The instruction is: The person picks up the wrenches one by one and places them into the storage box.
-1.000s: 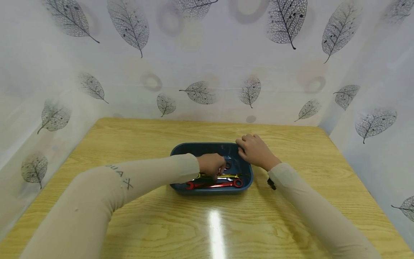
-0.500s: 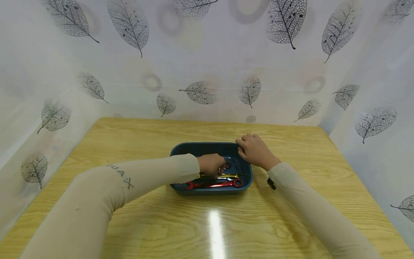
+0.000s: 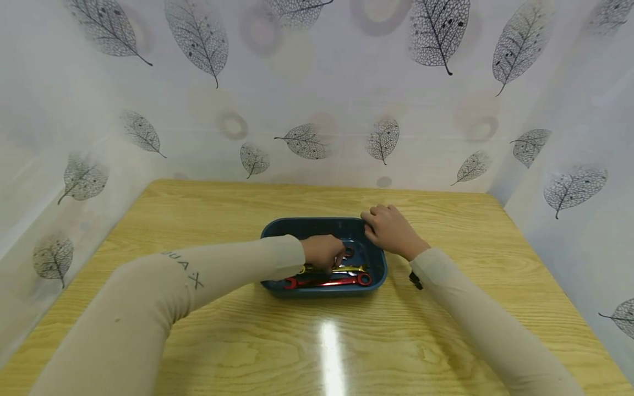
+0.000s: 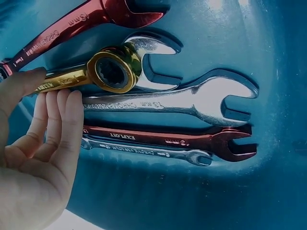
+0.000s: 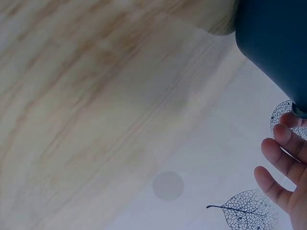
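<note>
A dark blue plastic bin on the table holds several combination wrenches. My left hand reaches down into it. In the left wrist view the thumb and fingertips pinch a gold-coloured wrench, whose ring end points away from the palm. Beside the fingers lie a large silver wrench, a red wrench and a thin silver wrench; another red wrench slants above the thumb. My right hand holds the bin's back right corner, thumb inside the rim, fingers outside.
The wood-grain table extends around the bin on all sides. A pale leaf-print sheet hangs behind the table and along both sides. A small black object shows under the right wrist.
</note>
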A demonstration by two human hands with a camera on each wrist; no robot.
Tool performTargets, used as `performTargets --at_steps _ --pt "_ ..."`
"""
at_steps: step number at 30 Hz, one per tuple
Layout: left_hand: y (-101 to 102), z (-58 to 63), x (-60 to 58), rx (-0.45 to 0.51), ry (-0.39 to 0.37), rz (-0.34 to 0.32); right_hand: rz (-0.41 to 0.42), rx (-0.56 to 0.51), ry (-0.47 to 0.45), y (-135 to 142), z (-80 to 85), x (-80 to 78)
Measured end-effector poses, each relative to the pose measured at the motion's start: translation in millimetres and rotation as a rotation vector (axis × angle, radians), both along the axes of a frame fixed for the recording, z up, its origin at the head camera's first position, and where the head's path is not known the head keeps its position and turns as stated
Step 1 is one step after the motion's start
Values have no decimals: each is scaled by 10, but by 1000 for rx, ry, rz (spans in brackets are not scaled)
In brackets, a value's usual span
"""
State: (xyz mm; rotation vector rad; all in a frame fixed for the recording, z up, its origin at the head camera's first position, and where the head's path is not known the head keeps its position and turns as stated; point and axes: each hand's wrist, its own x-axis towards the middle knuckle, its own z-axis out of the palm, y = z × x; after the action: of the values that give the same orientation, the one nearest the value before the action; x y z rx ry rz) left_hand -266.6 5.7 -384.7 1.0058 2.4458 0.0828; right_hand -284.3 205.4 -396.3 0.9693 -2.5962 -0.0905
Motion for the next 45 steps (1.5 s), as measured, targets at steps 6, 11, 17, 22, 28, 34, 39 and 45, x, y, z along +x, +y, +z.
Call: performTargets --at_steps 6,11,17,22,28,34,39,45 --pt "-5 15 -25 9 -4 2 1 9 9 -3 9 9" --pt "-19 46 -89 70 19 -28 1 7 12 -4 14 12" --pt "-81 169 -84 129 36 -52 -7 9 13 1 3 3" --pt "-145 291 -34 165 57 -37 -11 10 12 1 -15 -1" --pt "-259 431 -4 240 114 -11 -21 3 5 -7 -5 4" --pt "-400 550 17 279 180 10 -16 0 6 -12 10 14" --pt "-523 641 50 264 264 49 -11 -1 8 -7 12 21" --pt "-719 708 76 250 320 128 -14 7 -3 -8 12 26"
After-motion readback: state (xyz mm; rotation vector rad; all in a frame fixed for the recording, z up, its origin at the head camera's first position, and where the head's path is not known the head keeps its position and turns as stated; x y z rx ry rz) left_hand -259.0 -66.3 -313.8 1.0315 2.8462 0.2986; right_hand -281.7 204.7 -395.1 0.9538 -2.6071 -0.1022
